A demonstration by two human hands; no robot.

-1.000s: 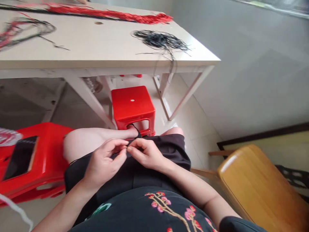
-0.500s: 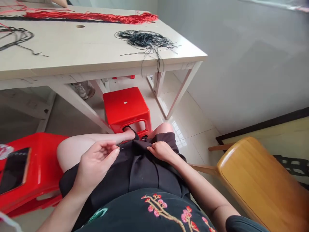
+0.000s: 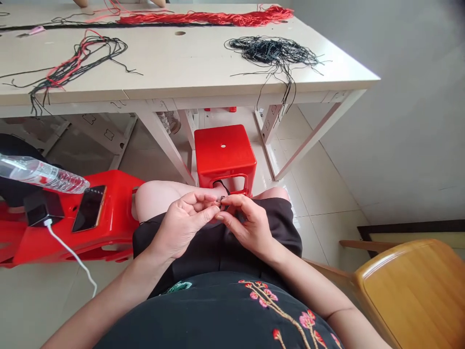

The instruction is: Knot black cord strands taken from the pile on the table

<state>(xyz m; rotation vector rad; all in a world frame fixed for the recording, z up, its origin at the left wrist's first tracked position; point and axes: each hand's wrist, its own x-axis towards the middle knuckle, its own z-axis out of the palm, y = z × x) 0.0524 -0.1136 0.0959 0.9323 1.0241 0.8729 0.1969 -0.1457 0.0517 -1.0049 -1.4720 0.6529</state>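
1. 2 bare hands meet above the black-clad lap, fingertips close together, with a small dark cord [image 3: 222, 199] between them.
2. The left hand [image 3: 183, 224] is partly curled, thumb and fingers pinched on the cord.
3. The right hand [image 3: 251, 227] is partly curled too, thumb and index finger at the cord; whether they grip it, I cannot tell.
4. Beyond the hands, 1 red stool [image 3: 225, 150] stands partly under the table [image 3: 181, 63].
5. On the tabletop, a black cord bundle [image 3: 271, 51] lies ahead and to the right, red-and-black cords [image 3: 72, 65] ahead and to the left, red strands [image 3: 218, 19] farther back.
6. Left of the hands: 1 phone [image 3: 89, 208] and 1 clear bottle [image 3: 47, 174].
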